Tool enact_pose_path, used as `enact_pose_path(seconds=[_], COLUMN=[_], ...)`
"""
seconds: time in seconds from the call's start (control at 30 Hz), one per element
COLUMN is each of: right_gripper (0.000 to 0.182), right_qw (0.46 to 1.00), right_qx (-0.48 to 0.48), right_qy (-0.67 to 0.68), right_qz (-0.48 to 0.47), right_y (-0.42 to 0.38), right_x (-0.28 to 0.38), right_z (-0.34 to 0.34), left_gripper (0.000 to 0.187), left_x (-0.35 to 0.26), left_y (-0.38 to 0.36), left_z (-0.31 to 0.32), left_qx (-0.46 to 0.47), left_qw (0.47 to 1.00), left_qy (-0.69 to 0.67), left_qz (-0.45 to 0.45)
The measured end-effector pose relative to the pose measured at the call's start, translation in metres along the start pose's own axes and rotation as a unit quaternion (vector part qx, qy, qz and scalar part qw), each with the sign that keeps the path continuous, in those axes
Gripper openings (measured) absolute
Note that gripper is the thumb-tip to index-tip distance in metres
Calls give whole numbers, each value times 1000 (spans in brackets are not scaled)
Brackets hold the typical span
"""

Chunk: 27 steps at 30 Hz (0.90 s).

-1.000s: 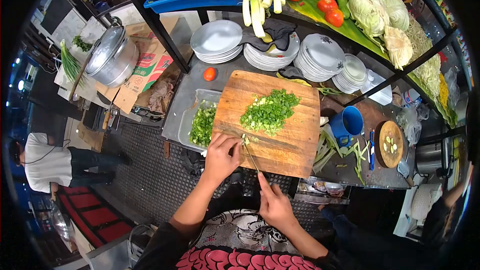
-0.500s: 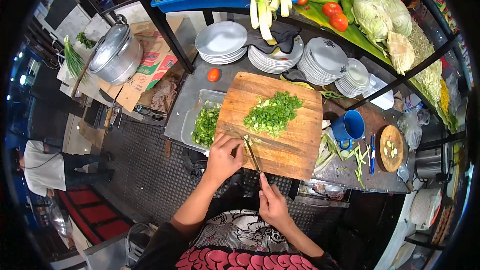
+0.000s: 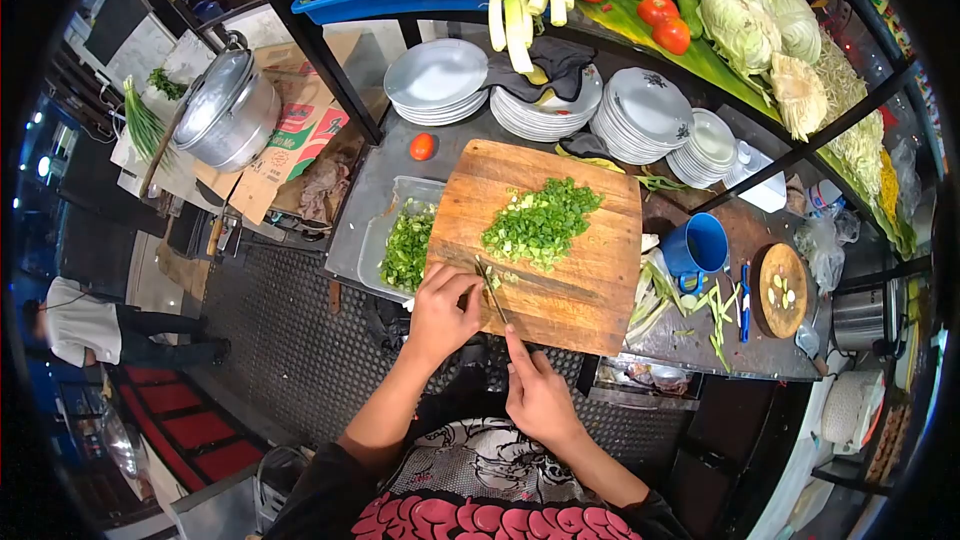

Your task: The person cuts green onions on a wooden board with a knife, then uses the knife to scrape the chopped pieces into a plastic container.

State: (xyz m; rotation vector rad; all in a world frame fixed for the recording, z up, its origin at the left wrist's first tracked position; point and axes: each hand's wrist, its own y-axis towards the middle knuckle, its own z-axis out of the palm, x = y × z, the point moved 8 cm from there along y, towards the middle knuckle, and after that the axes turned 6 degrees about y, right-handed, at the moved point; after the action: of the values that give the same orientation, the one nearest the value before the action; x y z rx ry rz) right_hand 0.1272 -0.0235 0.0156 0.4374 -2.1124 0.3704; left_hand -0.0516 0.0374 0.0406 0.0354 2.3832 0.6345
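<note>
My right hand (image 3: 538, 390) grips a knife (image 3: 492, 292) by its handle, index finger stretched along it, with the blade over the near part of a wooden cutting board (image 3: 585, 325). At the board's near left edge, my left hand (image 3: 447, 308) is pinched closed beside the blade; whatever is between its fingertips is hidden. A few pale scallion bits lie by the knife. Farther up the board is a heap of chopped scallions (image 3: 545, 223). More chopped scallions (image 3: 408, 248) fill part of a clear plastic container (image 3: 372, 245) at the board's left.
Stacked plates (image 3: 437, 80) and a tomato (image 3: 422, 147) stand behind the board. To the right are a blue mug (image 3: 697, 248), scallion trimmings (image 3: 718, 320) and a round wooden board (image 3: 781, 290) with garlic cloves. Vegetables fill the shelf above. A person (image 3: 85, 325) stands far left.
The knife blade has shifted slightly up and left, closer to my left fingertips, and my right hand has moved with it. My left hand stays pinched. The whole view has shifted a little.
</note>
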Motion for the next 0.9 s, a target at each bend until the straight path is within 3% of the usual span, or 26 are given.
enact_pose_path(seconds=[0.27, 0.47, 0.9], right_gripper=[61, 62, 67], right_qw=[998, 993, 999], right_qx=[-16, -52, 8], right_qy=[59, 75, 31], right_qz=[-17, -68, 3], right_y=[-45, -30, -16], right_x=[-23, -28, -11], right_z=[-18, 3, -1], left_gripper=[11, 12, 9], left_x=[-2, -3, 1], left_y=[1, 0, -2], left_z=[-3, -3, 1], left_qx=[-9, -7, 0], left_qw=[1000, 1000, 1000], left_qy=[-2, 1, 5], left_qz=[2, 4, -19])
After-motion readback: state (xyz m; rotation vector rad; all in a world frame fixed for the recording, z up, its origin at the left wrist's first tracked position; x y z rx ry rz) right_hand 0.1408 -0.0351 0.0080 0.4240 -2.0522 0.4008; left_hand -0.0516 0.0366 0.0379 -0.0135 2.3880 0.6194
